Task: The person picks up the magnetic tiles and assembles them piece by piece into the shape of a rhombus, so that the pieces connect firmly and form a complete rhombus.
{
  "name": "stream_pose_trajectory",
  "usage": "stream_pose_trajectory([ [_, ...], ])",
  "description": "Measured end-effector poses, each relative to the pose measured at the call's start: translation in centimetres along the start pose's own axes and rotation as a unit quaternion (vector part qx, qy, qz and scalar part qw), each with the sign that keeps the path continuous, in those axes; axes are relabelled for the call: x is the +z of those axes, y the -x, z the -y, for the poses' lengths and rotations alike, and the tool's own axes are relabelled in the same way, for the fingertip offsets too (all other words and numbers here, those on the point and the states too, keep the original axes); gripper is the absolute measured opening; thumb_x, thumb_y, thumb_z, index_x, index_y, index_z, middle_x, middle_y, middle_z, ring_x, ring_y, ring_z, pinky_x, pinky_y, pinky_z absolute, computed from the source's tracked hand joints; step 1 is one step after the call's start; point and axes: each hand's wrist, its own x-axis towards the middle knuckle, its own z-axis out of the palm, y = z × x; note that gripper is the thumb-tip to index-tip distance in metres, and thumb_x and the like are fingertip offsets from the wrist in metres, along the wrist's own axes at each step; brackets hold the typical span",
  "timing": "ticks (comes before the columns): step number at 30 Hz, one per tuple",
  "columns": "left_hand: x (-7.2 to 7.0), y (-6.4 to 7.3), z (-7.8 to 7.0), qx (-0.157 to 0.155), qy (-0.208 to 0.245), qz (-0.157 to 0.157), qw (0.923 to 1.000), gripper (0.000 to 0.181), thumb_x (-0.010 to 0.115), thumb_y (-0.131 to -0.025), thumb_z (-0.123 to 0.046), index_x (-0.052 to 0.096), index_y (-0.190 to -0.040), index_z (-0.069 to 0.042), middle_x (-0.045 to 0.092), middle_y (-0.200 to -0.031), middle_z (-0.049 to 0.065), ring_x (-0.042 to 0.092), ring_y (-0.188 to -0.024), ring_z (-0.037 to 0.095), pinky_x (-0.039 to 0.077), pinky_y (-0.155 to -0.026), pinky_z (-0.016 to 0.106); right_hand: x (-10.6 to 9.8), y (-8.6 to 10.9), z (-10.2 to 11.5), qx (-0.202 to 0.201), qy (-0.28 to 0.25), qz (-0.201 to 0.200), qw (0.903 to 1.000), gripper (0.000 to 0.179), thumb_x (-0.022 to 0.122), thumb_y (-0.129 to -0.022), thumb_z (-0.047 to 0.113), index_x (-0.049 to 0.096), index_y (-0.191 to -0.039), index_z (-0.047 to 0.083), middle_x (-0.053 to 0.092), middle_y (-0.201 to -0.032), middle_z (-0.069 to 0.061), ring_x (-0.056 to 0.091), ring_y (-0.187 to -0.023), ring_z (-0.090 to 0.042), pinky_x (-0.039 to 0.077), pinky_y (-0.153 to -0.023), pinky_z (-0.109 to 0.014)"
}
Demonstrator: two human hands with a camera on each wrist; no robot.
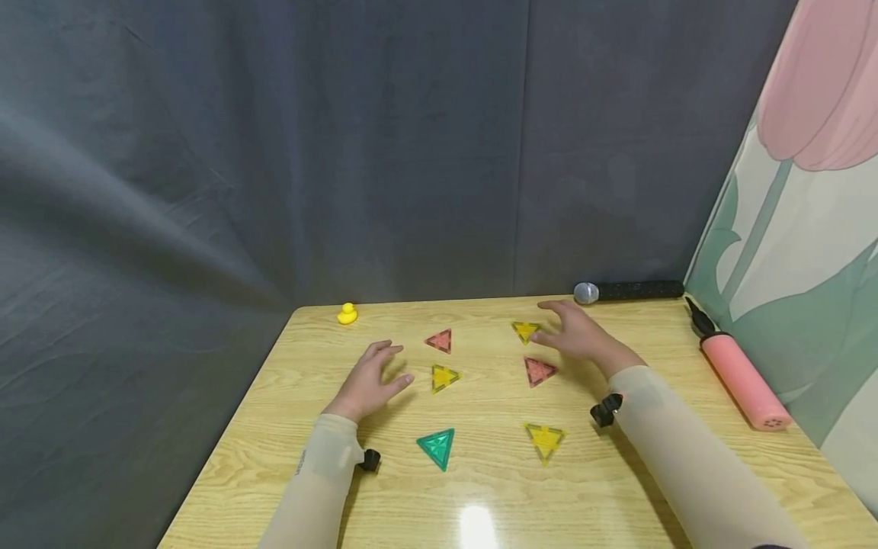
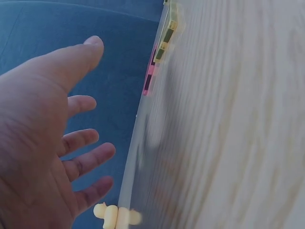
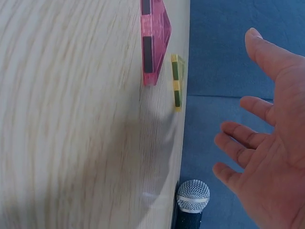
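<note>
Several translucent triangular magnetic tiles lie flat and apart on the wooden table. In the head view my left hand (image 1: 370, 383) hovers left of a yellow tile (image 1: 443, 378), fingers spread and holding nothing; a red tile (image 1: 440, 341) lies just beyond. My right hand (image 1: 575, 332) is above the table, its thumb overlapping the edge of the far yellow tile (image 1: 525, 331) in view. Closer in lies another red tile (image 1: 539, 371). Towards the front are a green tile (image 1: 437, 447) and a third yellow tile (image 1: 545, 441). Both wrist views show empty, loosely spread fingers.
A yellow rubber duck (image 1: 347, 313) sits at the table's back left. Along the back right edge lies a microphone (image 1: 627, 291), and a pink hand pump (image 1: 744, 377) rests near the right wall. A dark curtain (image 1: 411, 152) hangs behind the table (image 1: 274, 473).
</note>
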Motion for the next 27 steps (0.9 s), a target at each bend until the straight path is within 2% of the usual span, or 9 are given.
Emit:
stream_pose_trajectory([
  [6,0.5,-0.2,-0.5,-0.002,0.001,0.017,0.9998,0.063,0.074,-0.099,-0.040,0.053,-0.155,-0.018,0.034,-0.165,0.007,0.037,-0.149,0.035,0.037,-0.117,0.056,0.3,-1.0,0.5,-0.007,-0.004,0.008,0.9999,0.080,0.078,-0.096,0.042,0.043,-0.157,0.003,0.038,-0.158,-0.030,0.041,-0.141,-0.052,0.038,-0.111,-0.068],
  [11,1.0,-0.4,-1.0,0.016,-0.008,0.028,0.9994,0.059,0.076,-0.098,-0.039,0.057,-0.150,-0.018,0.038,-0.163,0.007,0.040,-0.147,0.034,0.040,-0.117,0.053,0.8,-1.7,1.2,-0.008,-0.004,0.021,0.9998,0.081,0.078,-0.095,0.042,0.043,-0.157,0.003,0.038,-0.159,-0.028,0.040,-0.143,-0.050,0.038,-0.112,-0.066],
  [19,2.0,-0.7,-1.9,0.042,-0.039,0.069,0.9960,0.052,0.077,-0.098,-0.036,0.063,-0.145,-0.019,0.052,-0.150,0.000,0.048,-0.141,0.027,0.041,-0.116,0.047,2.1,-2.8,2.1,-0.005,-0.001,0.044,0.9990,0.079,0.076,-0.098,0.040,0.042,-0.158,0.002,0.037,-0.160,-0.028,0.040,-0.144,-0.049,0.037,-0.114,-0.064],
  [27,2.7,-0.8,-3.3,0.064,-0.063,0.098,0.9911,0.056,0.079,-0.097,-0.034,0.062,-0.147,-0.016,0.053,-0.151,0.001,0.047,-0.142,0.026,0.039,-0.118,0.045,3.2,-3.3,3.1,-0.001,-0.034,0.074,0.9967,0.077,0.075,-0.098,0.039,0.042,-0.158,0.004,0.036,-0.161,-0.025,0.036,-0.148,-0.045,0.033,-0.118,-0.060],
])
